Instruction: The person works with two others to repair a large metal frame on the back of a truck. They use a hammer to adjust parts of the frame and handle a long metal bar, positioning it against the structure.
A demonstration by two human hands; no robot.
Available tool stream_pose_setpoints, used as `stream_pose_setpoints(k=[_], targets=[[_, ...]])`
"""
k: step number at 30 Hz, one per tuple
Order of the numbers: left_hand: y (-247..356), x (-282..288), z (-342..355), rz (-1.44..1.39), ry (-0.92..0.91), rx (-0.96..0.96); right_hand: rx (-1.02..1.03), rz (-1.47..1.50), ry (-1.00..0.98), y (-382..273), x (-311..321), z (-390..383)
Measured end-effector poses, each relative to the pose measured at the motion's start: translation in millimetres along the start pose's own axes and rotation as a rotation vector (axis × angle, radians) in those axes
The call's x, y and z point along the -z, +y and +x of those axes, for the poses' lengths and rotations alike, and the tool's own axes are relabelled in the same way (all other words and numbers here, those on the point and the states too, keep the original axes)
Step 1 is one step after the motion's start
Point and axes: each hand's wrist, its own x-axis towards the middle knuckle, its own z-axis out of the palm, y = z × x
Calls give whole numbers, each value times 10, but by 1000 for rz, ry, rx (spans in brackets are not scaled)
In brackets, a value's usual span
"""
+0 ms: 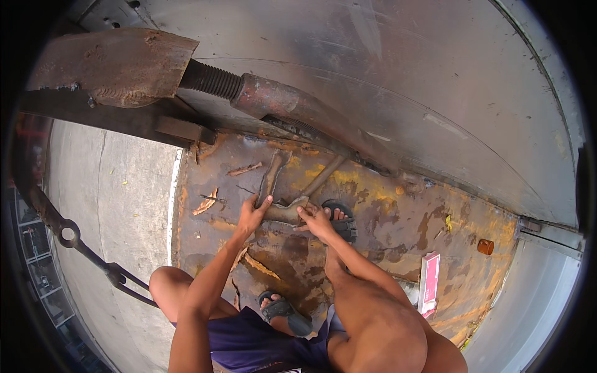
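A brown, ragged-edged bent metal piece point(283, 214) lies between the person's hands, above the metal plate point(379, 273) and in front of one sandalled foot; I cannot tell whether its underside touches the plate. Its middle section runs roughly left to right, while a longer arm on the left points away from the person, leaning slightly right. A slim bar point(326, 176) slants away to the right from near its right end; whether the two are joined is unclear. The grip of the left hand point(252, 215) is pinched on the left corner, thumb on top, and that of the right hand point(316, 222) is closed on the right end. The plate is rust-brown with worn yellow patches, strewn with flaky scraps point(261, 265). Pale concrete point(115, 205) spreads on the left, a broad grey metal wall point(398, 81) rises beyond, and a rusty threaded shaft point(211, 79) crosses in front of it. On the right of the plate are a pink-and-white box point(429, 283), its contents hidden, and farther off a small rusty can point(485, 247), whose inside cannot be made out.
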Motion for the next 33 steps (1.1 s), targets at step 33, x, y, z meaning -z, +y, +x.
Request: stream_pose_setpoints(k=[33], targets=[[3006,-687,-1218,-266,426,-914,1660,-279,696,-1547,567,-963]])
